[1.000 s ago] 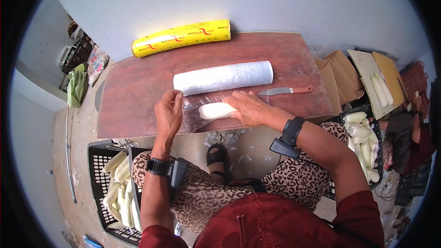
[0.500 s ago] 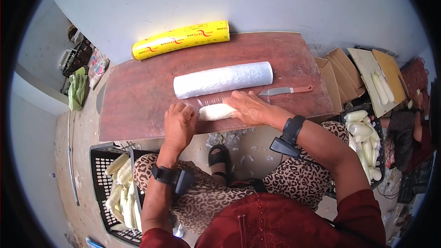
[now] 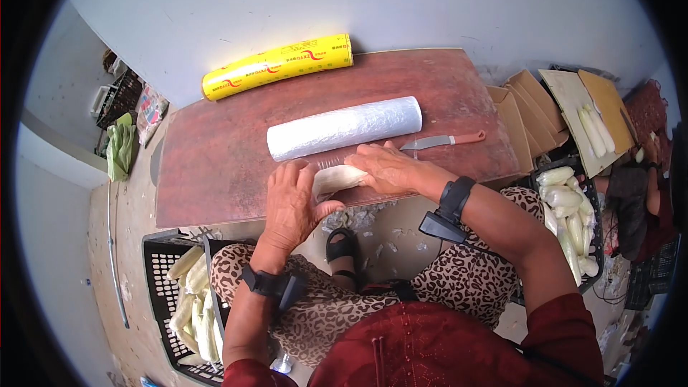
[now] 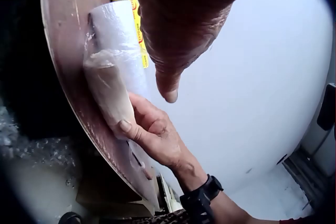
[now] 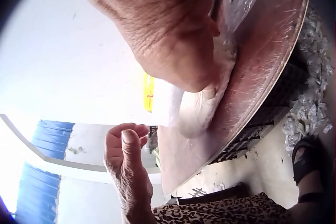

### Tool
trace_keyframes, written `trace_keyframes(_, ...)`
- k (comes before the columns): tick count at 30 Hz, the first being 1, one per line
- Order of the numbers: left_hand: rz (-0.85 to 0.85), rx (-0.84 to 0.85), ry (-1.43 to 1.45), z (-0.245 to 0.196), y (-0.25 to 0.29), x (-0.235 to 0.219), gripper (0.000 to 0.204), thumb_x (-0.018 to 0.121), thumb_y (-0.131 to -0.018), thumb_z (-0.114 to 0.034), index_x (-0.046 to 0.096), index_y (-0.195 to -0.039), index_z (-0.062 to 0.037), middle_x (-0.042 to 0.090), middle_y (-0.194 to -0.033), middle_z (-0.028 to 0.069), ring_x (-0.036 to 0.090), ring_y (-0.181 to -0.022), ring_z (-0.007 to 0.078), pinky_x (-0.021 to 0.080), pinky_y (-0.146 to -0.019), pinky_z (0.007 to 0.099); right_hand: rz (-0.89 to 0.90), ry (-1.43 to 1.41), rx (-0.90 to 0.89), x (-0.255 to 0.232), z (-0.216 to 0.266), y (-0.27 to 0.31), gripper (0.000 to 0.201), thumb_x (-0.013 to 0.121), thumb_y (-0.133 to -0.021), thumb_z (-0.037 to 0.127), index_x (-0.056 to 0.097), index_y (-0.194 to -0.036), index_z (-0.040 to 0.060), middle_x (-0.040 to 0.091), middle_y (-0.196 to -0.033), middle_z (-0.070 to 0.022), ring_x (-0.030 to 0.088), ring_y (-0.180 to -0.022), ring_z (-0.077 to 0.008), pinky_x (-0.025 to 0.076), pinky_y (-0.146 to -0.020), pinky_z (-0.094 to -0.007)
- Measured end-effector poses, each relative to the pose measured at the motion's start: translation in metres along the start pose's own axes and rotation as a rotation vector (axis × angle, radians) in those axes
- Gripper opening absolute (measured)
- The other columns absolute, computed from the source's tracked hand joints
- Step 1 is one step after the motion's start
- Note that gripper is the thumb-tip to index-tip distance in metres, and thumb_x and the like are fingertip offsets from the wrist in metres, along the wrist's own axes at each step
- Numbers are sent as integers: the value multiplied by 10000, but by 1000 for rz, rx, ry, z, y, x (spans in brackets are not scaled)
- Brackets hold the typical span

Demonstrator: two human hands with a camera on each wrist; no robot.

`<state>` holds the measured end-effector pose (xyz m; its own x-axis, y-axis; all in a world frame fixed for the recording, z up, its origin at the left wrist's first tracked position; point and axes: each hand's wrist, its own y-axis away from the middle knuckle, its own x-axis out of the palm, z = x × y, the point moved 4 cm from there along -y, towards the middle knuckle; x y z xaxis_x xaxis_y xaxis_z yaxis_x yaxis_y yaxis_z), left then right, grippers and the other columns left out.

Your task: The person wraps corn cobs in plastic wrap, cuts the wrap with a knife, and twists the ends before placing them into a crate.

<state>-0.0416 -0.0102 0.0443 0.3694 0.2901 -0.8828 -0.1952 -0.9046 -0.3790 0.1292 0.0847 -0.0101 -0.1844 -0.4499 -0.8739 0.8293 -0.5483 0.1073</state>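
A pale, elongated vegetable with clear film about it lies near the front edge of the reddish table. My right hand grips its right end, thumb on the near side and fingers behind, as the left wrist view shows. At the other end is my left hand, its thumb held apart from the fingers; in the right wrist view it holds nothing. Just behind the vegetable lies a white roll of cling film. Clear film sticks out past the vegetable's gripped end.
A knife with a reddish handle lies right of the roll. At the back stands a yellow printed roll. Black crates with pale vegetables flank my legs, one left and one right. Cardboard leans beside the table's right end.
My left hand let go of the film's left edge and moved right to the vegetable's left end, its fingers loosening. The right hand keeps its hold on the vegetable.
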Motion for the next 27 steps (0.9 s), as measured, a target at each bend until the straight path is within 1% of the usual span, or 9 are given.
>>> trace_keyframes(2,78,85,-103,-5,3,10,465,756,-741,-227,562,-1123,-48,541,-1140,156,466,-1184,360,369,-978,464,-9,4,4,2,-1,-1,365,633,-865,148,522,-1210,102,514,-1072,-110,491,-1106,-291,347,-898,-473)
trace_keyframes(5,112,28,-235,13,7,18,379,740,-731,-197,598,-1051,-51,529,-1211,168,417,-1264,378,325,-1035,477,-1,5,16,2,-2,-2,366,637,-863,153,522,-1208,103,517,-1075,-112,489,-1109,-294,350,-894,-479)
trace_keyframes(8,74,68,-373,23,10,13,263,725,-719,-129,635,-957,-62,559,-1147,138,465,-1186,336,377,-974,452,21,1,24,1,-2,-2,359,639,-864,154,522,-1200,104,517,-1077,-114,486,-1116,-296,353,-894,-487)
trace_keyframes(12,84,-220,-425,59,16,18,79,641,-781,-140,622,-797,-65,608,-913,106,542,-956,311,426,-820,432,18,-25,28,0,-1,-1,339,641,-865,153,523,-1179,104,516,-1071,-113,485,-1117,-297,354,-894,-493)
trace_keyframes(15,150,-324,-435,70,19,14,61,649,-782,-122,624,-796,-68,619,-900,119,564,-944,323,446,-797,436,0,-22,15,2,-3,-2,340,642,-865,151,523,-1179,103,515,-1066,-111,485,-1111,-297,353,-894,-493)
trace_keyframes(18,215,-375,-400,75,18,10,103,593,-781,-91,647,-864,-64,616,-955,140,572,-936,334,450,-779,455,1,-20,13,4,-5,-2,345,642,-865,148,523,-1185,103,514,-1064,-111,485,-1112,-297,353,-898,-491)
trace_keyframes(21,64,-426,-399,77,16,1,138,600,-787,-85,625,-917,-46,618,-957,139,567,-938,339,454,-780,459,-7,-26,10,3,-4,-1,350,640,-866,146,522,-1193,102,514,-1066,-113,484,-1115,-297,353,-901,-487)
trace_keyframes(24,-196,-329,-296,65,5,-16,218,614,-825,-118,598,-1022,-26,610,-996,156,560,-963,360,459,-822,470,1,-21,11,3,-5,-1,352,637,-868,147,522,-1197,97,514,-1076,-117,483,-1127,-299,354,-912,-489)
trace_keyframes(27,-151,-256,41,40,-3,-11,372,667,-835,-202,567,-1141,-16,589,-1117,174,534,-1072,376,436,-913,483,-3,-20,16,2,-3,0,348,635,-870,148,523,-1195,91,514,-1088,-121,483,-1138,-302,356,-929,-495)
